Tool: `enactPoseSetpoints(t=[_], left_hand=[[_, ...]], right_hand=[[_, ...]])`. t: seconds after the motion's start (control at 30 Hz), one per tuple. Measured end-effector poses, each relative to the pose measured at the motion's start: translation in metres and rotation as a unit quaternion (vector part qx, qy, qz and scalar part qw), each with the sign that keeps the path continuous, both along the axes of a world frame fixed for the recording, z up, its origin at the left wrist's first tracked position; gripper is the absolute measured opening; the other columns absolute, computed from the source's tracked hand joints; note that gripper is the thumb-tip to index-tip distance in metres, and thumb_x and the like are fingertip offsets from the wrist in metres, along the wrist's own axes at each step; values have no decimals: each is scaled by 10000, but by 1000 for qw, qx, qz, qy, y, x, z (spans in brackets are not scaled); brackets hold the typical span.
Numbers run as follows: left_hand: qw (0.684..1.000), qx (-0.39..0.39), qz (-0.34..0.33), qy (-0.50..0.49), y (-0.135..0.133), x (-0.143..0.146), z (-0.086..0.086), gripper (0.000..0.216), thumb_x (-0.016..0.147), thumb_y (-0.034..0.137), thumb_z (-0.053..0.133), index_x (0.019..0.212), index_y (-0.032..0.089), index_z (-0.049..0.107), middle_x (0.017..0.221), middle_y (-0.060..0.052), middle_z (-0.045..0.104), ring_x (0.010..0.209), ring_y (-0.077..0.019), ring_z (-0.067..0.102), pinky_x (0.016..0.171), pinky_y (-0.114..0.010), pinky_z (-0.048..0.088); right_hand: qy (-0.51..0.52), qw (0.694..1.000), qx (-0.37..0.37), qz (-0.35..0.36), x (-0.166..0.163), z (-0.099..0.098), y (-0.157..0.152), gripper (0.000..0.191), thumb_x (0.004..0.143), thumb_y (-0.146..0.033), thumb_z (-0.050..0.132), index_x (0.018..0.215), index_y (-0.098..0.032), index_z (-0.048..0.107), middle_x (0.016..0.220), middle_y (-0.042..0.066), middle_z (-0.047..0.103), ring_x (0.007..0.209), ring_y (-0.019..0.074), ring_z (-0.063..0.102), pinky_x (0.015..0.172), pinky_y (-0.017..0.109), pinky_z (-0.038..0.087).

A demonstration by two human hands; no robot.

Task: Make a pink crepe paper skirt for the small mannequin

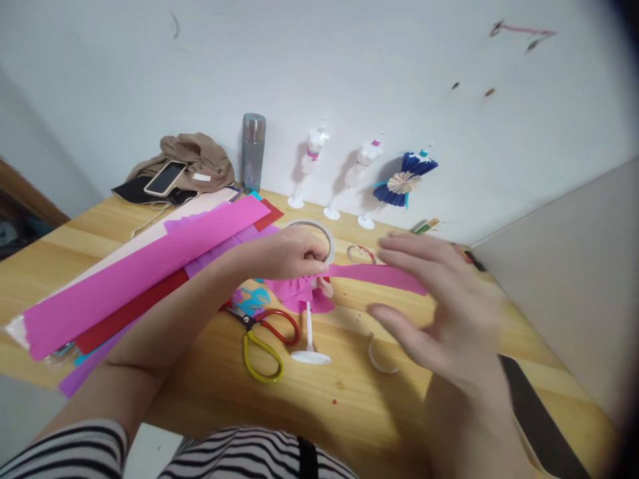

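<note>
My left hand [289, 254] is closed around the top of a small doll mannequin [309, 313] wearing a pink paper skirt, its white stand resting on the wooden table [200, 379]. A pink paper strip [374, 275] runs from that hand to the right. My right hand [439, 313] is spread open, blurred by motion, its fingers at the strip's right end. A tape roll [319, 234] sits just behind my left hand.
Scissors [264, 336] with red and yellow handles lie in front of the doll. Sheets of pink, red and purple paper [144, 273] cover the table's left. At the wall stand three mannequins [359, 176], one in a blue dress, a metal flask [253, 152], and a phone [164, 178] on cloth.
</note>
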State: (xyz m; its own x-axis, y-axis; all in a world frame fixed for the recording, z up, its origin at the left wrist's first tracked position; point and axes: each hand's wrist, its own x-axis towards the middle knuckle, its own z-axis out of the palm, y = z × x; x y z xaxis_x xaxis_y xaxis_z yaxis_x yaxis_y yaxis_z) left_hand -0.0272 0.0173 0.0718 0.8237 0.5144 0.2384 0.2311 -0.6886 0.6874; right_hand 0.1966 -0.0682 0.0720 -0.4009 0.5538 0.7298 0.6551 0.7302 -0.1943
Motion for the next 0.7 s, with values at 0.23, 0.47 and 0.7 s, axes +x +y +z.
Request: enactPoseSetpoints(t=[0.23,0.47,0.7], left_hand=[[999,-3,-19,30,-2,1,0,306,811,120,496,567,191,325,606,32,354,625,-120,307,613,-288,250],[989,-115,-69,63,7,-4,-2,300,840,202,478,585,189,319,603,43,287,576,-92,291,552,-268,230],[988,-140,-53,47,8,-6,1,313,850,248,480,591,190,314,623,38,279,574,-84,278,526,-249,228]], right_hand=[[-132,989,5,-69,-20,-24,14,165,930,-190,587,778,-234,638,691,30,691,676,206,616,827,438,466],[-67,994,-81,-43,-20,-23,10,131,936,-240,582,835,-209,658,773,62,684,706,208,626,647,348,471],[20,992,-126,12,-29,-27,10,108,910,-161,586,841,-204,657,710,32,683,631,171,633,572,297,476]])
